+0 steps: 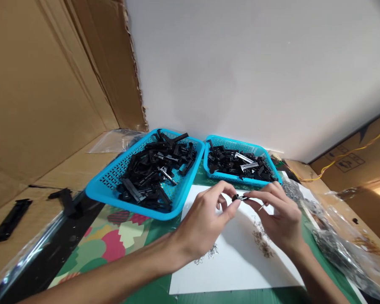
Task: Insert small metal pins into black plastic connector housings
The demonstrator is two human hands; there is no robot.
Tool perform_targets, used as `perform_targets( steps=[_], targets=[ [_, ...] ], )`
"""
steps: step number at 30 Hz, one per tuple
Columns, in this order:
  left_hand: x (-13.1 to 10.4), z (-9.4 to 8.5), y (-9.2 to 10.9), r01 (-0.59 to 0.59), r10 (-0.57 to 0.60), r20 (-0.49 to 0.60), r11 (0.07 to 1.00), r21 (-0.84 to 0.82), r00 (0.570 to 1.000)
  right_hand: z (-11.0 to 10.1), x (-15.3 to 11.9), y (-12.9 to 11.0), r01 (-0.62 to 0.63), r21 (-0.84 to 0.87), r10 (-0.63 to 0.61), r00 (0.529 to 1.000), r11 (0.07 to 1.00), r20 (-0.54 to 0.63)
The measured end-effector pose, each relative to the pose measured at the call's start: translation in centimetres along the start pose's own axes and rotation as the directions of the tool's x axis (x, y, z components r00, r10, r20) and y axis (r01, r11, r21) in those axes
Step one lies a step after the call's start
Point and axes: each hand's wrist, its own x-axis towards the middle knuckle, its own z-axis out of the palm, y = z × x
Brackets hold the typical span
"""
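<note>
My left hand (205, 217) pinches a small black part (235, 197) between thumb and fingertips, above a white sheet (221, 270). Close on its right, my right hand (277, 211) is closed on a thin metal piece (262, 207) whose end sticks out below the fingers. The fingertips of both hands nearly meet at the black part. On the sheet lie small silvery metal pieces (211, 252) under my left hand and brownish ones (262, 240) near my right. Fingers hide much of what is held.
Two blue baskets (93, 192) (275, 166) of black plastic parts stand behind the hands. Loose black parts (9, 221) lie at the left on cardboard. Clear bags of small metal pieces (338, 249) lie at the right, below yellow wires (326, 169).
</note>
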Motion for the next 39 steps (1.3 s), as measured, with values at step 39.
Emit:
perform_targets(
  steps=[39],
  targets=[
    [3.1,-4.5,2.0,-0.180,0.067,0.347,0.936,0.304,0.935,-2.8,-1.4,4.4,-0.526,-0.073,0.453,0.646,0.847,0.614]
  ],
)
